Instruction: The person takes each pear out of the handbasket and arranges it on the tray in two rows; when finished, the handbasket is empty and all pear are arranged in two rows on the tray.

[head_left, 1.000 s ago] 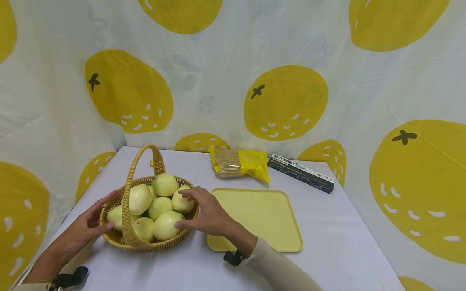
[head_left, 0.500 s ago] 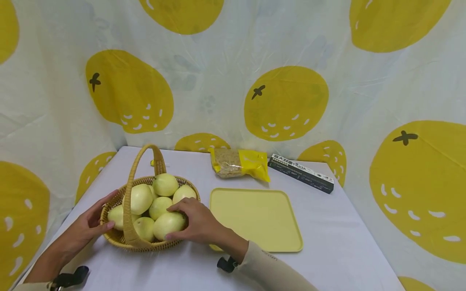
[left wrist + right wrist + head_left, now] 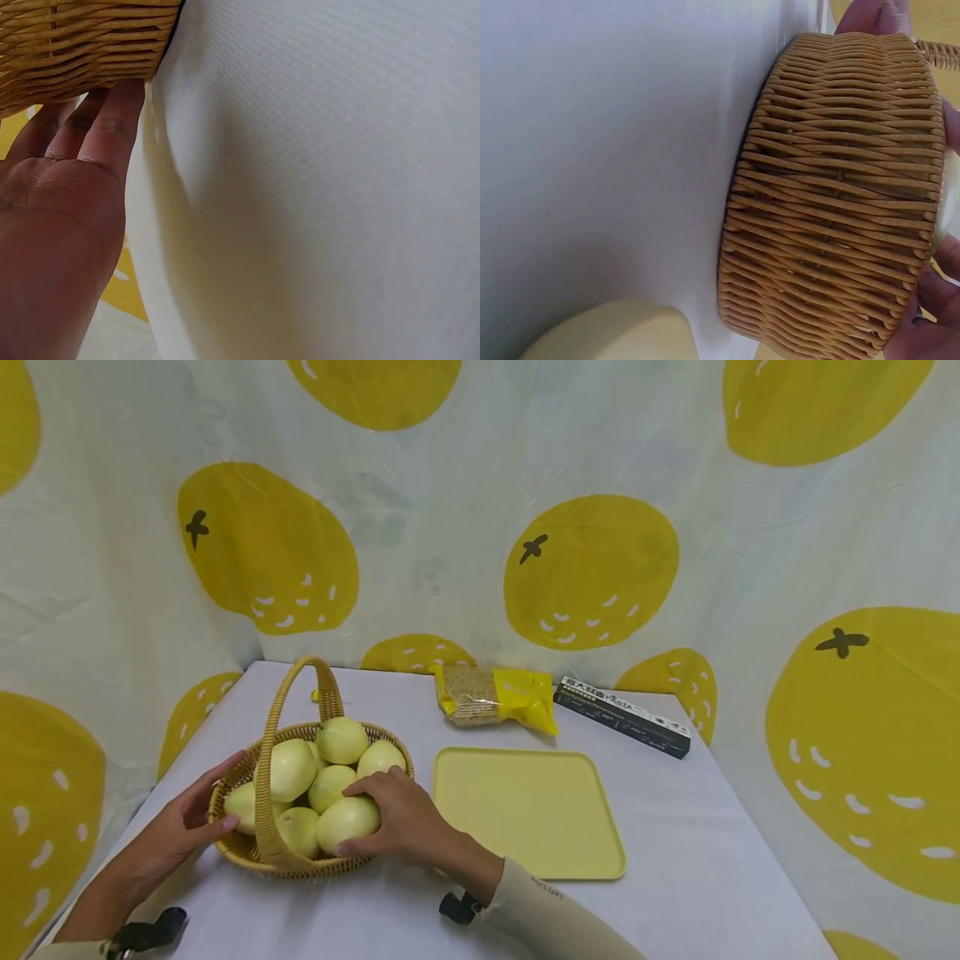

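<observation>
Right hand [image 3: 403, 820] around pale fruit [image 3: 347, 823], box [image 3: 622, 718] (label: "PASTA") well apart

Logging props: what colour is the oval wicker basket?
The basket is golden brown, clearest in the right wrist view.

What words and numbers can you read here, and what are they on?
"意大利面 PASTA": on the black-and-white box.
The box's smaller print: too small to read.
Lettering on the right sleeve: too blurred to read surely.
Any print on the yellow packet: unreadable.
No readable numbers.
</observation>
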`<control>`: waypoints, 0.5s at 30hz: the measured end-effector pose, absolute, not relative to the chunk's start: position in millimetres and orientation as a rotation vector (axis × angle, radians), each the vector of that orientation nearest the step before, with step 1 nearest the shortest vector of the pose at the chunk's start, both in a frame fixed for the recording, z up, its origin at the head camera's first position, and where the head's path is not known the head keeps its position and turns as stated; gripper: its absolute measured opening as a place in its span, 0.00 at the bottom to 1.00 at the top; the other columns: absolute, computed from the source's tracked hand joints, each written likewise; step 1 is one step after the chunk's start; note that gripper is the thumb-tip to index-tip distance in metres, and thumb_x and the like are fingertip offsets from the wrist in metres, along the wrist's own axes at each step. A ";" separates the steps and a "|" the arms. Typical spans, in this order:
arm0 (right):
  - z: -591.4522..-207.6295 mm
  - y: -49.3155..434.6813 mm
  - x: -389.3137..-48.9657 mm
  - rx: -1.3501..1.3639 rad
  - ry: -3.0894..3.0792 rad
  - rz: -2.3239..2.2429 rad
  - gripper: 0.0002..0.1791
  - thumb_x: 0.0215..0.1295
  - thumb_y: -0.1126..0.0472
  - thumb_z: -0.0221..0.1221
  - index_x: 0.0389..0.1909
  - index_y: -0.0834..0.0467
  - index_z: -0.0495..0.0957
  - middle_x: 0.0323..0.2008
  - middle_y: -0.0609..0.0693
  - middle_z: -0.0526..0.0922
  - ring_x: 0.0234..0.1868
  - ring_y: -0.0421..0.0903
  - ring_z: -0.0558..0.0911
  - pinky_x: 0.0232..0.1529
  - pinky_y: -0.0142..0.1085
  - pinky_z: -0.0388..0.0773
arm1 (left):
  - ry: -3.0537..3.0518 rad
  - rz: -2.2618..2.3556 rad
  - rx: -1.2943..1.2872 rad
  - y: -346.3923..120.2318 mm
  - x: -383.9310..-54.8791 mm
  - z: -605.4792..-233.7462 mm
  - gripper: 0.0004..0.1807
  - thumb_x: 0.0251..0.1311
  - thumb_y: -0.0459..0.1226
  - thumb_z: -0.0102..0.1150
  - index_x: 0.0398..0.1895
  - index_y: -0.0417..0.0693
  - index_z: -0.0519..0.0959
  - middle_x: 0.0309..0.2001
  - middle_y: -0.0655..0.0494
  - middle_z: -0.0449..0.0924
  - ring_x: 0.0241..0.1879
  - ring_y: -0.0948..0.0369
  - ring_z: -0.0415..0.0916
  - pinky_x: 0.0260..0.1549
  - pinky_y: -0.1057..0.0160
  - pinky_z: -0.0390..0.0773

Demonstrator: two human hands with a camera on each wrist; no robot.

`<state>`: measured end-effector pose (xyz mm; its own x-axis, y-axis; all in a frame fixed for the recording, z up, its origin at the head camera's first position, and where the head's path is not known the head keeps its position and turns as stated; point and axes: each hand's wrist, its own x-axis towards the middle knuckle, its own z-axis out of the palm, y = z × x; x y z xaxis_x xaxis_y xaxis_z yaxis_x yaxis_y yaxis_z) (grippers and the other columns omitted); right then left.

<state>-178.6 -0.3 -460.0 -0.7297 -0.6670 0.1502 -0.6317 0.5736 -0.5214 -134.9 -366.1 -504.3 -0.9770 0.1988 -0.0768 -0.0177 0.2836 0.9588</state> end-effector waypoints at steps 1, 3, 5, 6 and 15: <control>-460.1 -0.1 -179.1 -1.122 2.725 -0.881 0.37 0.55 0.33 0.76 0.64 0.43 0.81 0.58 0.37 0.85 0.55 0.35 0.74 0.53 0.29 0.73 | 2.360 1.773 0.170 -366.1 -135.3 -504.6 0.47 0.77 0.34 0.59 0.88 0.69 0.44 0.88 0.64 0.39 0.61 0.95 0.57 0.54 0.84 0.69; -460.6 0.6 -180.1 -1.116 2.713 -0.909 0.37 0.55 0.33 0.76 0.64 0.43 0.82 0.57 0.36 0.85 0.55 0.35 0.74 0.53 0.29 0.73 | 2.354 1.777 0.168 -365.7 -135.5 -505.1 0.47 0.77 0.34 0.59 0.88 0.69 0.44 0.88 0.63 0.39 0.61 0.95 0.57 0.54 0.83 0.70; -460.9 1.6 -180.8 -1.094 2.681 -0.978 0.37 0.55 0.33 0.76 0.63 0.43 0.82 0.56 0.35 0.85 0.54 0.33 0.75 0.53 0.28 0.73 | 2.355 1.773 0.168 -365.5 -135.2 -505.3 0.47 0.77 0.34 0.59 0.88 0.69 0.43 0.88 0.64 0.38 0.61 0.95 0.57 0.53 0.83 0.70; -461.3 1.9 -181.3 -1.080 2.659 -1.023 0.36 0.55 0.33 0.76 0.63 0.43 0.83 0.56 0.34 0.85 0.54 0.33 0.75 0.53 0.28 0.73 | 2.357 1.773 0.169 -365.2 -134.9 -505.4 0.47 0.77 0.34 0.59 0.88 0.69 0.43 0.88 0.64 0.38 0.61 0.96 0.57 0.53 0.83 0.70; -454.9 9.5 -181.3 -0.973 2.572 -1.299 0.34 0.54 0.39 0.79 0.61 0.43 0.83 0.58 0.36 0.83 0.59 0.33 0.76 0.58 0.31 0.75 | 2.397 1.755 0.189 -364.0 -133.3 -503.2 0.47 0.77 0.34 0.59 0.88 0.68 0.44 0.88 0.69 0.39 0.62 0.96 0.55 0.54 0.84 0.68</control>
